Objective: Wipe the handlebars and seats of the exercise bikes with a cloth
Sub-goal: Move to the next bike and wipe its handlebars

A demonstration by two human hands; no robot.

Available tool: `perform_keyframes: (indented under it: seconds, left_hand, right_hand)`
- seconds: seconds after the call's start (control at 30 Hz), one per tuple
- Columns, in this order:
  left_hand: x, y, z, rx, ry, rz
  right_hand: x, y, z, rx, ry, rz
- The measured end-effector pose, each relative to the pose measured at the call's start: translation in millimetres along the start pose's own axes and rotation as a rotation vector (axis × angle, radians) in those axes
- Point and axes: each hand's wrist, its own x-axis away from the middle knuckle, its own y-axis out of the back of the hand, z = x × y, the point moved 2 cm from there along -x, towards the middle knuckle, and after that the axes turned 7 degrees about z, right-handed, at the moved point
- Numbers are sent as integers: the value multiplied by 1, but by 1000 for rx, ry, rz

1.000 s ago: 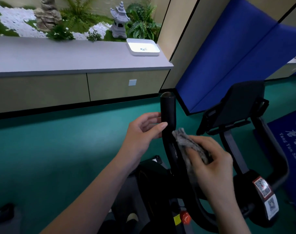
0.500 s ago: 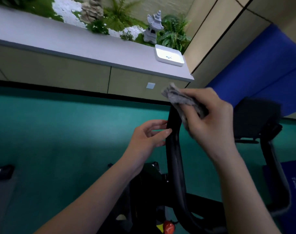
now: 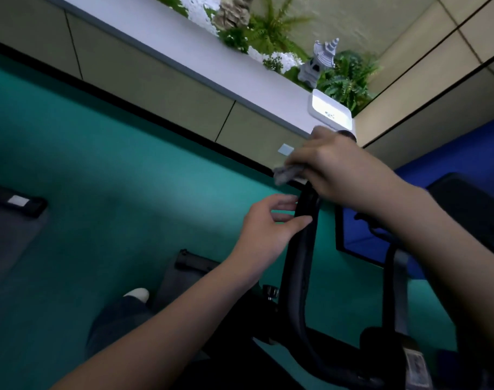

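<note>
Flooring [image 3: 99, 164] in teal spread beneath both hands and far out to the left of them. Beyond the hands ran a long counter [image 3: 184, 49] with a pale grey top and beige cabinet fronts. A blue padded panel [image 3: 451, 147] stood past the right forearm. The bike's black handlebar [image 3: 299, 263] rose in a curve from the frame below, passing up between the two forearms to the hands. The dark seat [image 3: 462, 204] sat to the right of the right hand, partly behind that forearm.

The right hand [image 3: 336, 167] was clenched round the top of the handlebar with the cloth inside its grasp, and the bar's end cap just showed above the knuckles. Just below it, the left hand [image 3: 268, 229] held the bar loosely, thumb across its front and fingers reaching to its left edge. The grey cloth [image 3: 286, 173] was bunched under the right hand's fingers, a crumpled end sticking out to the left, against the bar.

A white tray [image 3: 330, 111] lay on the counter directly above the right hand. A small stone pagoda [image 3: 319, 63] stood among ferns farther up. A white shoe tip [image 3: 137, 294] showed low, left of the left forearm.
</note>
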Motion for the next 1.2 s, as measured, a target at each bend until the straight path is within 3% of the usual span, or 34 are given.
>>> perform_keyframes:
  seconds: [0.1, 0.2, 0.37, 0.5, 0.7, 0.8, 0.9, 1.0, 1.2]
  left_hand:
    - [6, -2, 3, -36, -46, -41]
    - [14, -5, 8, -89, -88, -58]
    - [27, -1, 19, -101, -107, -73]
    - [36, 6, 24, -124, -136, -59]
    - [24, 18, 14, -275, -169, -32]
    - [16, 20, 6, -347, -205, 25]
    - [10, 18, -4, -458, -321, 82]
    - [-1, 19, -18, -637, -501, 158]
    - [-30, 19, -52, -1163, -866, 340]
  right_hand:
    - [-10, 9, -22, 130, -83, -108]
    - [-10, 2, -21, 245, -85, -40]
    - [18, -27, 14, 47, 43, -50]
    - [32, -35, 11, -150, -69, -342]
    - [70, -64, 48, -393, -223, -553]
    - [82, -65, 49, -486, -391, -705]
    - [87, -70, 59, -526, -545, -771]
    - [98, -80, 79, -588, -566, -753]
    - [100, -72, 77, -668, -754, -906]
